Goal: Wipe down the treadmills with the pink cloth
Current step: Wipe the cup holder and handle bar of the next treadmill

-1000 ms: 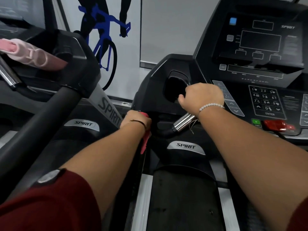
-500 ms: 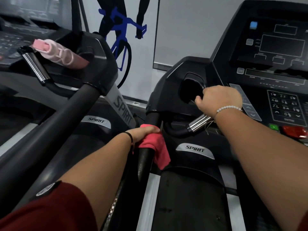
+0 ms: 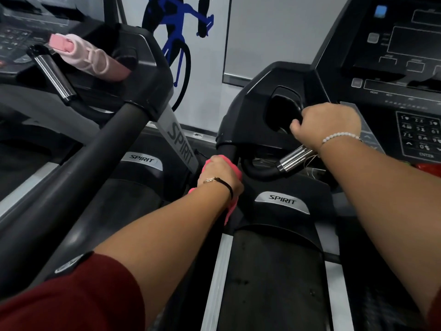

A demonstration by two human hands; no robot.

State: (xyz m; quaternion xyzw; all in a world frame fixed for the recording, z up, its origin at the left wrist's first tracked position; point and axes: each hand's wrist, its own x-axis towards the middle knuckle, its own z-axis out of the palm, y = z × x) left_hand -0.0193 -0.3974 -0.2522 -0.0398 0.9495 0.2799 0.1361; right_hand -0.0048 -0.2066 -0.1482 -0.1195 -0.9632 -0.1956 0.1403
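My left hand (image 3: 220, 174) grips the pink cloth (image 3: 231, 209) wrapped round the black left side rail (image 3: 228, 152) of the treadmill in front of me, just below where the rail meets the console housing. Most of the cloth is hidden under the hand; a strip hangs below the wrist. My right hand (image 3: 327, 125) is curled round the top of the chrome pulse grip (image 3: 294, 158), next to the cup holder (image 3: 282, 108) of the console (image 3: 405, 75).
A second Spirit treadmill stands to the left, with its thick black rail (image 3: 78, 168) running diagonally and a pale pink bottle (image 3: 90, 58) lying on its console. The belt (image 3: 272, 278) lies below me. A wall with a blue cyclist graphic (image 3: 179, 32) is behind.
My left hand slid the cloth back up the rail toward the console after having come down it. The right hand kept its hold on the chrome grip. The camera moved slightly.
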